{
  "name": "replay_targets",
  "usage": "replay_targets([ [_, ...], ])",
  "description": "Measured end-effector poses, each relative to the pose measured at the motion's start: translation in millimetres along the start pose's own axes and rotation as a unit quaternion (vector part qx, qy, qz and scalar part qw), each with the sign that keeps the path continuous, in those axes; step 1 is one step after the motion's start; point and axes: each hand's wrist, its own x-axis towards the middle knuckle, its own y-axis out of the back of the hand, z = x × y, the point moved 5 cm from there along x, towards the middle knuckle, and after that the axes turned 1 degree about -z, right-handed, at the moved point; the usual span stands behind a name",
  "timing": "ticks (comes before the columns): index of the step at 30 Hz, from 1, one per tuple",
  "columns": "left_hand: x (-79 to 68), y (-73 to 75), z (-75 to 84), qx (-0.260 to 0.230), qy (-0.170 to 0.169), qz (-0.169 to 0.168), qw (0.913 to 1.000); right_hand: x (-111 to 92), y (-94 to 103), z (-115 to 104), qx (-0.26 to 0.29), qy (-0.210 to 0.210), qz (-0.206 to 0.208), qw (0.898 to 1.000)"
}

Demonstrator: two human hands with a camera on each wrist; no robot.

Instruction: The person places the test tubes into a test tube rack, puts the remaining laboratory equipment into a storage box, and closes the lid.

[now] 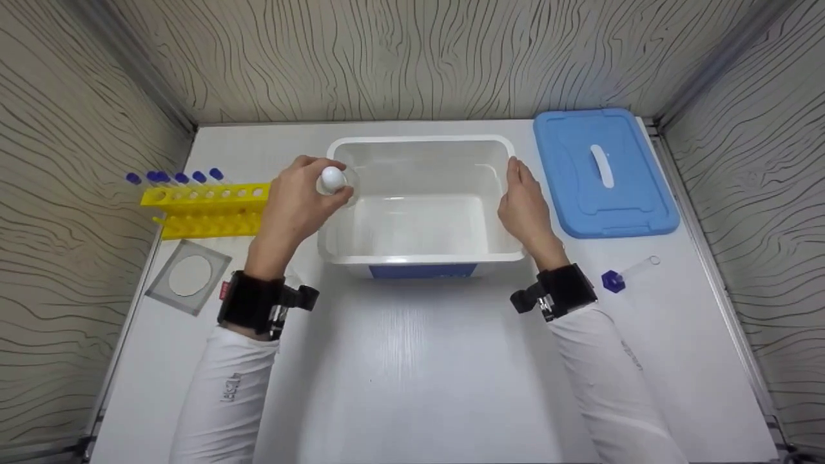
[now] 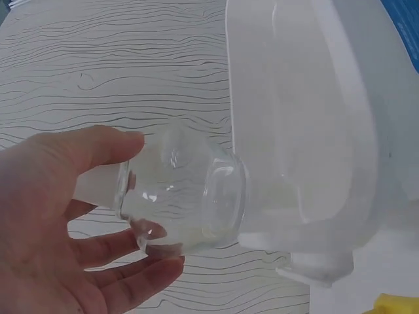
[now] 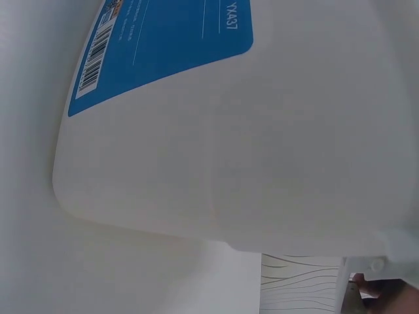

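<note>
My left hand holds a clear glass alcohol lamp with a white cap. Thumb and fingers close around its neck. In the head view the lamp overlaps the left rim of a white plastic box; the left wrist view has it tilted on its side, its base toward the box wall. On the box's right rim rests my right hand, gripping the edge. Only a bit of that hand shows in the right wrist view, which is mostly filled by the box's outer wall and blue label.
A yellow test tube rack with several blue-capped tubes stands left. Before it lies a wire gauze square with a white disc. Right of the box lie a blue lid and a measuring cylinder with a blue base.
</note>
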Motion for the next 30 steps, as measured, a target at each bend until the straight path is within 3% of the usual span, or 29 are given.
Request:
replay_targets([
  [7, 14.0, -28.9, 10.3, 0.038, -0.028, -0.086, 0.9951, 0, 0.5, 1, -0.001, -0.008, -0.003, 1.000],
  [12, 20.6, -47.2, 8.3, 0.045, -0.051, -0.171, 0.9829, 0, 0.6, 0, 0.000, -0.008, -0.003, 1.000],
  [16, 23.4, -61.0, 2.0, 0.035, -0.043, -0.226, 0.9725, 0, 1.1, 0, -0.003, -0.011, -0.001, 1.000],
  [20, 23.4, -73.4, -6.1, 0.051, -0.028, -0.256, 0.9648, -1, 1.5, 0, -0.006, -0.012, 0.000, 1.000],
  [30, 28.8, -94.5, -15.2, 0.110, -0.026, -0.295, 0.9489, -2, 0.1, -2, -0.014, 0.000, 0.012, 1.000],
])
